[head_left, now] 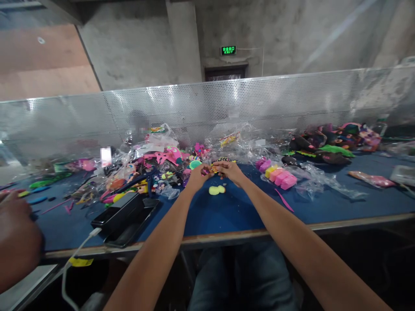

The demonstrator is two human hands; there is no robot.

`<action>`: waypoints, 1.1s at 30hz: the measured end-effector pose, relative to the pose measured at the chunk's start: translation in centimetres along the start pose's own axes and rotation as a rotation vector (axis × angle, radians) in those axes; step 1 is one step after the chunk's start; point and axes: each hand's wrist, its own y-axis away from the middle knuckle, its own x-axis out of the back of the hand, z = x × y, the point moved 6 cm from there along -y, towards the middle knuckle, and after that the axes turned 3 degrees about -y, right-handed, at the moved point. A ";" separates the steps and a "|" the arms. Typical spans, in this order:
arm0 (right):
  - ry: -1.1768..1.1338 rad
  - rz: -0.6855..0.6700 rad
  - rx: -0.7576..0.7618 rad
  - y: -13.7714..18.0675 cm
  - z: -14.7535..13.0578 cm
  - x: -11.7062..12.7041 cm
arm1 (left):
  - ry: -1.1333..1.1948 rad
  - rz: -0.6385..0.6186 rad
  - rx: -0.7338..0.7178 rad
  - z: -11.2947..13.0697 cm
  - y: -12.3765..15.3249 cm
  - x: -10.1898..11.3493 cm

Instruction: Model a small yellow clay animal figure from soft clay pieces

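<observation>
Now both hands meet far out over the blue table (227,216): left hand (198,175) and right hand (228,169) pinching one small colourful toy piece (214,169) between them. Arms at full stretch, grip could slip, dropping it onto the yellow blob (216,190) below.

You work in dim indoor light. Overhead light glares off the perforated metal screen (207,108) and the plastic wrappers (246,142). The exit sign (228,50) glows green. The table's (227,216) front edge bows from lens distortion; the left corner blurs.
</observation>
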 end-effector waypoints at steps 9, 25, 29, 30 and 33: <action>0.122 0.021 0.073 -0.1 -0.1 0.2 | 0.055 0.011 -0.044 1.3 0.3 -0.1; -0.086 -0.142 -0.145 0.3 1.4 -0.6 | -0.042 0.051 -0.009 1.5 0.5 0.3; -0.099 -0.084 -0.112 0.1 1.0 -0.4 | -0.006 0.081 0.012 1.4 0.4 0.6; -0.093 -0.074 -0.096 0.1 0.9 -0.4 | 0.001 0.093 0.018 1.3 0.4 0.7; -0.020 -0.045 -0.032 0.1 0.5 -0.3 | 0.025 0.120 0.051 1.2 0.3 1.0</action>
